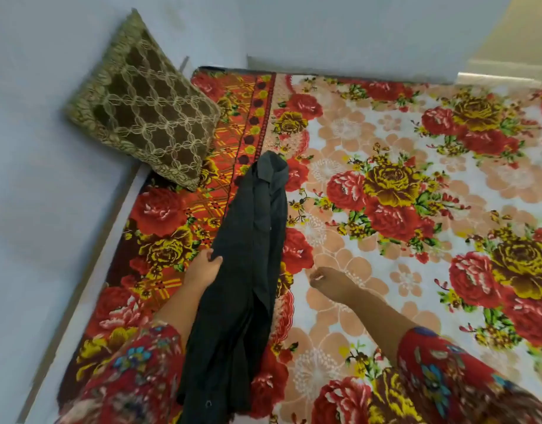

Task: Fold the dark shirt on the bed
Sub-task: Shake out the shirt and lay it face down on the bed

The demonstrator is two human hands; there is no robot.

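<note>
The dark shirt lies in a long narrow strip, its edge gripped by the left hand, while the right hand is loosely curled and empty.

Counts, placed against the shirt:
- Shirt: 1, dark, lying in a long strip.
- Bed: 1, under the shirt.
- Pillow: 1, beyond the shirt, to its left.
- Hands: 2. The left hand grips the shirt's left edge; the right hand is right of the shirt, apart from it.
- Sleeves: 2, floral, one on either side of the shirt.
</note>
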